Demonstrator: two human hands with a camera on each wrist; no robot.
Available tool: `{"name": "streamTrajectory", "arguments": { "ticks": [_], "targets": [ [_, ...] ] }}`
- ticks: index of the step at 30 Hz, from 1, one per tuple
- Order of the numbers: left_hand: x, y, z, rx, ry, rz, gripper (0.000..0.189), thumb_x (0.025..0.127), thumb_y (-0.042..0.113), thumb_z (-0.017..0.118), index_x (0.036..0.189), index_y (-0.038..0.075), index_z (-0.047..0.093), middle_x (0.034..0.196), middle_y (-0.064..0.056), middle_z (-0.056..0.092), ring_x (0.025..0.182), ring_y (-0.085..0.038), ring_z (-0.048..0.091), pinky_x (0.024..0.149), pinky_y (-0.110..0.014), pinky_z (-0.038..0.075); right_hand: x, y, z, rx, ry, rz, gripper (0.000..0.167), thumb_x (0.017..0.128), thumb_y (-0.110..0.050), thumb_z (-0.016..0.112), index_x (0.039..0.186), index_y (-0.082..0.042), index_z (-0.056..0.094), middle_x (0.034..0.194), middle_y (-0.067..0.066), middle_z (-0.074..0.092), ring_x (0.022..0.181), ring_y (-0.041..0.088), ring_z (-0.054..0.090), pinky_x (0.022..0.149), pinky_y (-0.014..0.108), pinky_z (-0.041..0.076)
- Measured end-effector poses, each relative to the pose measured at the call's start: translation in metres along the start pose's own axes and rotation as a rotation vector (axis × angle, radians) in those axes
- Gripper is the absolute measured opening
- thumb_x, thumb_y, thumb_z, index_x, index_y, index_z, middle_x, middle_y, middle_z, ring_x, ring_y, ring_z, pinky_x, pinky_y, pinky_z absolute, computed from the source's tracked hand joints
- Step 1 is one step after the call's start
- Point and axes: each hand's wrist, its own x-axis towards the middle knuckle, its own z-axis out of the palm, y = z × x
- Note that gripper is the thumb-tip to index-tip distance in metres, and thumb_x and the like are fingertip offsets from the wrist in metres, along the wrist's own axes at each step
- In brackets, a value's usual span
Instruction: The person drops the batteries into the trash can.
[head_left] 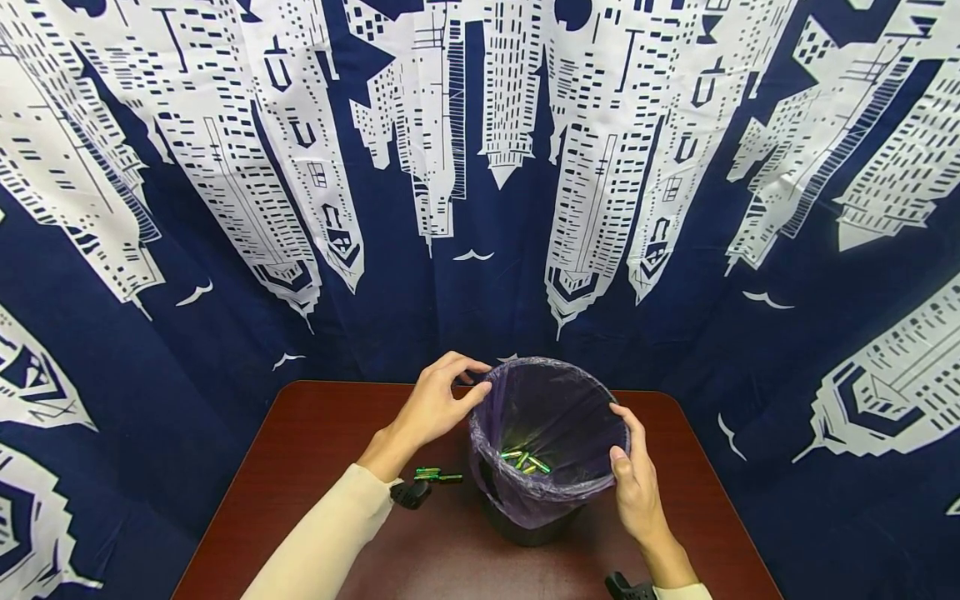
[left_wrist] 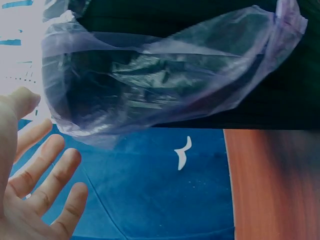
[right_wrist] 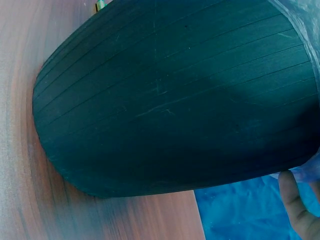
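On the table [head_left: 273, 487] before us stands a black bin [head_left: 525, 532], near the middle, its mouth facing up towards our head camera. We see a thin purple liner [head_left: 517, 493] inside it, folded over the rim and hanging loosely down the outer wall. Through the mouth we make out a few green and gold batteries [head_left: 538, 464] lying at odd angles at the bottom. A few more loose batteries [head_left: 427, 473] lie on the wood to the left of the bin, well apart from it and beside our left wrist.

Our 2 hands are apart, on opposite sides of the mouth. Our left hand [head_left: 433, 402] is at the left rim, its thumb and forefinger tips close to the liner with a gap between them; the left wrist view shows its fingers spread. Our right hand [head_left: 637, 487] is at the right rim, thumb and fingers bent against the liner's edge; we cannot tell whether they pinch it.

We wear cream sleeves [head_left: 322, 533] and a black camera [head_left: 411, 494] at the left wrist, with another at the right. Behind the table hangs a navy cloth [head_left: 420, 317], printed with white upside-down towers and small white birds.
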Motion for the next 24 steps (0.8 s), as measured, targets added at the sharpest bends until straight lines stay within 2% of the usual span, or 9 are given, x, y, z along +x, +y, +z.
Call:
{"name": "streamTrajectory", "arguments": {
  "ticks": [6, 9, 12, 13, 15, 17, 19, 22, 24],
  "targets": [
    [-0.01, -0.01, 0.002, -0.009, 0.024, -0.033, 0.029, 0.108, 0.019, 0.085, 0.136, 0.013, 0.084, 0.128, -0.011, 0.08, 0.108, -0.027, 0.08, 0.1, -0.048, 0.069, -0.001, 0.0, 0.001, 0.006, 0.003, 0.026, 0.067, 0.121, -0.046, 0.041, 0.176, -0.007, 0.045, 0.175, 0.013, 0.055, 0.134, 0.019, 0.047, 0.105, 0.028, 0.031],
    [-0.014, -0.014, 0.004, -0.019, 0.033, -0.047, 0.029, 0.108, 0.019, 0.085, 0.136, 0.013, 0.084, 0.127, -0.011, 0.08, 0.108, -0.03, 0.08, 0.098, -0.05, 0.068, -0.001, 0.001, 0.001, 0.002, 0.008, 0.025, 0.067, 0.121, -0.046, 0.041, 0.175, -0.006, 0.046, 0.175, 0.011, 0.056, 0.133, 0.017, 0.047, 0.109, 0.025, 0.032],
    [-0.018, -0.019, 0.006, -0.045, 0.042, -0.058, 0.028, 0.11, 0.019, 0.083, 0.136, 0.013, 0.084, 0.126, -0.011, 0.079, 0.107, -0.028, 0.079, 0.096, -0.048, 0.069, 0.0, 0.002, 0.0, -0.002, 0.013, 0.014, 0.067, 0.122, -0.046, 0.041, 0.175, -0.006, 0.046, 0.173, 0.007, 0.057, 0.116, 0.01, 0.049, 0.097, 0.024, 0.035],
    [-0.02, -0.02, 0.006, -0.055, 0.044, -0.064, 0.027, 0.11, 0.019, 0.082, 0.136, 0.013, 0.084, 0.125, -0.011, 0.079, 0.106, -0.027, 0.079, 0.096, -0.046, 0.07, 0.0, 0.002, 0.0, -0.005, 0.013, 0.009, 0.067, 0.122, -0.047, 0.041, 0.175, -0.006, 0.046, 0.171, 0.005, 0.058, 0.105, 0.006, 0.048, 0.089, 0.024, 0.036],
    [-0.023, -0.023, 0.007, -0.065, 0.048, -0.081, 0.027, 0.111, 0.019, 0.082, 0.137, 0.013, 0.084, 0.125, -0.01, 0.079, 0.105, -0.023, 0.079, 0.096, -0.043, 0.071, 0.001, 0.002, 0.0, -0.01, 0.009, 0.001, 0.067, 0.122, -0.047, 0.041, 0.175, -0.007, 0.046, 0.164, 0.004, 0.059, 0.085, 0.0, 0.04, 0.07, 0.025, 0.032],
    [-0.026, -0.026, 0.009, -0.068, 0.049, -0.101, 0.026, 0.111, 0.018, 0.081, 0.136, 0.013, 0.084, 0.124, -0.009, 0.079, 0.105, -0.021, 0.078, 0.096, -0.041, 0.071, 0.002, 0.001, 0.0, -0.008, 0.002, -0.006, 0.067, 0.122, -0.047, 0.041, 0.175, -0.007, 0.046, 0.159, 0.004, 0.059, 0.076, -0.001, 0.034, 0.062, 0.029, 0.027],
    [-0.03, -0.03, 0.01, -0.065, 0.054, -0.118, 0.026, 0.111, 0.018, 0.081, 0.136, 0.013, 0.084, 0.123, -0.009, 0.079, 0.104, -0.021, 0.078, 0.095, -0.041, 0.071, 0.002, 0.0, -0.001, -0.013, -0.002, -0.009, 0.066, 0.122, -0.047, 0.04, 0.174, -0.007, 0.046, 0.155, 0.004, 0.059, 0.07, -0.004, 0.028, 0.058, 0.029, 0.025],
    [-0.036, -0.036, 0.013, -0.063, 0.051, -0.154, 0.025, 0.111, 0.02, 0.081, 0.136, 0.014, 0.084, 0.123, -0.008, 0.079, 0.103, -0.02, 0.076, 0.096, -0.046, 0.071, 0.002, -0.001, -0.001, -0.016, -0.002, -0.007, 0.066, 0.122, -0.046, 0.041, 0.174, -0.006, 0.046, 0.155, 0.005, 0.059, 0.071, -0.003, 0.03, 0.059, 0.029, 0.025],
    [-0.041, -0.041, 0.014, -0.065, 0.045, -0.179, 0.025, 0.112, 0.021, 0.08, 0.136, 0.015, 0.085, 0.123, -0.007, 0.079, 0.103, -0.019, 0.076, 0.095, -0.044, 0.07, 0.002, 0.0, -0.001, -0.02, 0.003, -0.002, 0.067, 0.122, -0.047, 0.041, 0.174, -0.006, 0.046, 0.151, 0.007, 0.06, 0.069, -0.004, 0.028, 0.057, 0.028, 0.025]
  ]
}}
